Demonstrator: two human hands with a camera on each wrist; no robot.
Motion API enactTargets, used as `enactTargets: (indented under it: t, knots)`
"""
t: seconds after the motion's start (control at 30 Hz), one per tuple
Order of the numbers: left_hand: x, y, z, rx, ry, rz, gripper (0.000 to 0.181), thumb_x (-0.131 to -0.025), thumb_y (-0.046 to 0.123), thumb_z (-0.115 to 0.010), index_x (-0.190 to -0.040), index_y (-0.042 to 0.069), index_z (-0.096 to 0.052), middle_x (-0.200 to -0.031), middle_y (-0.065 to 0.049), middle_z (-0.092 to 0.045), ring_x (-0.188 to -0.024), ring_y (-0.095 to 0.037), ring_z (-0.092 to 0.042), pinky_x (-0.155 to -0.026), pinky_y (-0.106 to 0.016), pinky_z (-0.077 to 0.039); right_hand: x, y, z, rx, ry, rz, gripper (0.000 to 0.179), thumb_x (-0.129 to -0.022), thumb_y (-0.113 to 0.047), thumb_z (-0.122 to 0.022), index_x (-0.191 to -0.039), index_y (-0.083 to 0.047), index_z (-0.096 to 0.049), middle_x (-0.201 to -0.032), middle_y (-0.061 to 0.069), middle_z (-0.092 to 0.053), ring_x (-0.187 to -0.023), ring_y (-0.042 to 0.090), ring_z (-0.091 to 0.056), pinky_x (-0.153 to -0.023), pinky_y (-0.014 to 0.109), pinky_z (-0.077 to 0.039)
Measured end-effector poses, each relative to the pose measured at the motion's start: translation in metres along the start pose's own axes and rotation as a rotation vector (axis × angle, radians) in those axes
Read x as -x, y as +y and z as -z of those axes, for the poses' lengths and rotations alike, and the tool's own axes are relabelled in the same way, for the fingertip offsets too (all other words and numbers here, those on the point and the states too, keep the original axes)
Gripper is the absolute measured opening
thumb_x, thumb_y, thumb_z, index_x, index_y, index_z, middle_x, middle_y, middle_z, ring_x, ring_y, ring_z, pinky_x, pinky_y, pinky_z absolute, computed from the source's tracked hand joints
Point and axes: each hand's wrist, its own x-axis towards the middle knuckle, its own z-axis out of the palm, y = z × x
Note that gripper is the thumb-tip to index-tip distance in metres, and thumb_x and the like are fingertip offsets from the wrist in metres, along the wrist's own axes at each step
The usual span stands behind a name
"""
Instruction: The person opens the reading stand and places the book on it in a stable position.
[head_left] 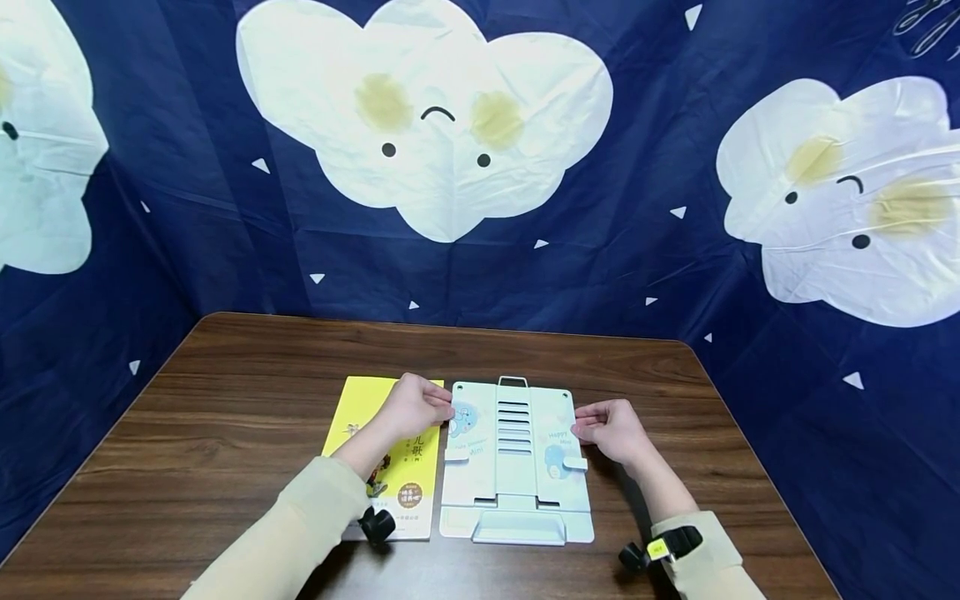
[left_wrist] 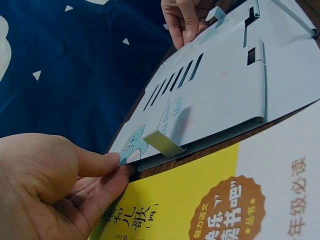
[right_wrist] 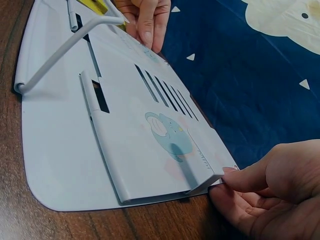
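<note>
A pale blue metal book stand [head_left: 514, 467] lies folded nearly flat on the table, with slots down its middle, cartoon prints and a raised lip at the near end. My left hand [head_left: 412, 407] pinches its left edge, thumb above and fingers beneath, as the left wrist view shows. At the opposite edge, my right hand [head_left: 611, 429] holds on with thumb and fingers, beside a small page clip [right_wrist: 206, 181]. Another page clip [left_wrist: 162, 144] stands up near the left hand. Under my left forearm is a yellow and white book [head_left: 412, 500], partly covered by the arm.
The brown wooden table [head_left: 247, 417] carries the book and the stand side by side, a narrow gap between them. A dark blue curtain [head_left: 225, 250] with white clouds hangs behind the table and at both sides.
</note>
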Motion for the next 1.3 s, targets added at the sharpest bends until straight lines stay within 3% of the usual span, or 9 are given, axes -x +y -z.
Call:
enactTargets:
  t: [0.27, 0.8, 1.3]
  knots:
    - [0.001, -0.001, 0.001, -0.009, 0.025, 0.0, 0.021, -0.094, 0.005, -0.08, -0.115, 0.001, -0.079, -0.094, -0.004, -0.078, -0.088, -0.017, -0.076, -0.08, -0.032, -0.062, 0.003, -0.003, 0.0, -0.024, 0.017, -0.005, 0.018, -0.093, 0.007, -0.076, -0.111, 0.008, -0.075, -0.091, 0.012, -0.075, -0.081, 0.022, -0.071, -0.074, 0.033, -0.061]
    - [0.001, 0.003, 0.005, 0.112, 0.034, -0.075, 0.02, -0.095, -0.001, -0.077, -0.114, -0.005, -0.077, -0.095, -0.009, -0.078, -0.091, -0.022, -0.077, -0.081, -0.034, -0.063, 0.008, -0.007, 0.003, -0.141, 0.049, -0.001, 0.029, -0.094, 0.005, -0.076, -0.122, 0.01, -0.071, -0.101, 0.019, -0.071, -0.084, 0.021, -0.07, -0.074, 0.03, -0.061]
    - [0.005, 0.015, 0.005, 0.077, 0.089, -0.086, 0.021, -0.093, 0.005, -0.081, -0.114, 0.002, -0.08, -0.094, -0.004, -0.078, -0.09, -0.018, -0.076, -0.08, -0.032, -0.062, 0.017, -0.014, 0.008, -0.169, 0.089, 0.044, 0.03, -0.093, 0.01, -0.075, -0.122, 0.011, -0.07, -0.103, 0.019, -0.07, -0.087, 0.02, -0.067, -0.074, 0.022, -0.059]
